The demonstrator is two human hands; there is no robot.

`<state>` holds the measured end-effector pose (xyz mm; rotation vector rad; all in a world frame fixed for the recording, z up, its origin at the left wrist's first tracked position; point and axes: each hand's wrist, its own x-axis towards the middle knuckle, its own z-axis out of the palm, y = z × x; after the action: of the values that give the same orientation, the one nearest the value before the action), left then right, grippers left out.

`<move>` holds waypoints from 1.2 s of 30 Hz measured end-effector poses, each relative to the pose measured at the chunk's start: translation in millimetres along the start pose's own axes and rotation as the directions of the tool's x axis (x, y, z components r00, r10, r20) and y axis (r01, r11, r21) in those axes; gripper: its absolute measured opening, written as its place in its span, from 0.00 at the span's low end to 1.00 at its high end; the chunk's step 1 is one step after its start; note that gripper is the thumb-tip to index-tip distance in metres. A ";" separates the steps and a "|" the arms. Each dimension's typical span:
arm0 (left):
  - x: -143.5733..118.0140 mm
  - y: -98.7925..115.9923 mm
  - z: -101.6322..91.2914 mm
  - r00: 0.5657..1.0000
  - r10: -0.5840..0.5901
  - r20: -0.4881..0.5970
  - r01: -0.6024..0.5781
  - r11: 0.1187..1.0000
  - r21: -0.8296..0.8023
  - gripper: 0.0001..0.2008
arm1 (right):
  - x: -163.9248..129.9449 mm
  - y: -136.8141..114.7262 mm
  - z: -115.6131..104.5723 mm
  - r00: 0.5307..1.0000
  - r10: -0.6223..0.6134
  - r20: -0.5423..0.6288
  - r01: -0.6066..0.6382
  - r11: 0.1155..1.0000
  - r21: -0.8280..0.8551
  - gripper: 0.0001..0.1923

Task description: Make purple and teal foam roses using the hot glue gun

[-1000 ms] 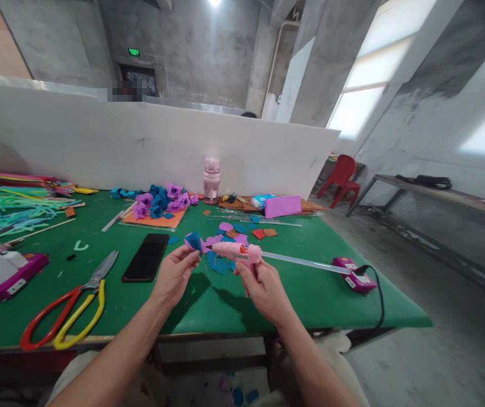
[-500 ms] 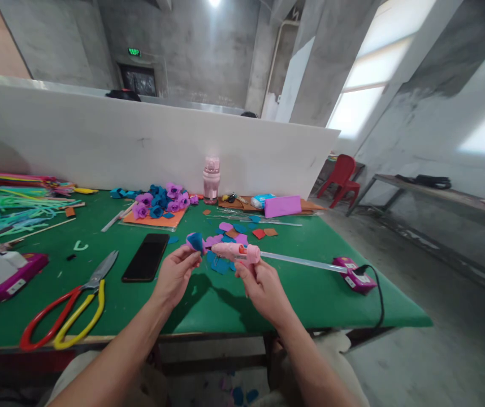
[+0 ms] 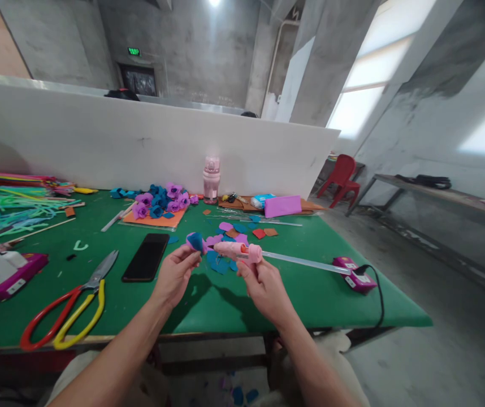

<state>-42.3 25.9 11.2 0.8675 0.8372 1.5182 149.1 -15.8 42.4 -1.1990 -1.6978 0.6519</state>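
Fingers of the left hand (image 3: 177,276) pinch a blue and purple flower (image 3: 195,242) above the green table (image 3: 319,299), while those of the right hand (image 3: 264,285) grip a pink glue gun (image 3: 233,250) aimed at it; whether the two touch, I cannot tell. A clear glue stick (image 3: 304,262) extends from the gun's back. Scissors (image 3: 94,282) and a black phone (image 3: 146,258) lie to the left. Beyond the hands, cut pieces (image 3: 220,264) are scattered, then purple and blue blooms (image 3: 157,202) rest on an orange sheet (image 3: 153,221). Farther back, a pink bottle (image 3: 211,182) stands before a white panel (image 3: 141,144).
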 end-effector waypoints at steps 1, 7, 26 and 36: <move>0.0 0.1 0.2 1.000 0.001 -0.003 -0.001 1.000 -0.001 0.11 | -0.1 -0.2 -0.2 1.000 -0.006 0.001 0.006 1.000 -0.016 0.17; -0.2 0.1 0.7 1.000 0.001 -0.009 -0.001 1.000 -0.008 0.10 | 0.7 -4.4 1.4 0.997 -0.081 0.007 0.081 0.991 -0.106 0.17; 0.2 0.5 -0.4 1.000 -0.027 0.011 0.028 0.995 -0.095 0.14 | -0.4 -6.0 -1.2 0.993 0.104 0.055 -0.108 0.992 0.070 0.21; -2.6 -1.5 0.3 1.000 0.023 0.011 -0.023 0.998 -0.051 0.15 | -5.4 -9.7 0.3 0.997 -0.009 0.072 0.014 0.997 -0.070 0.19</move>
<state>-41.1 23.4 9.9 0.8497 0.7794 1.5470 145.2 -24.4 48.1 -1.2272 -1.7991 0.6392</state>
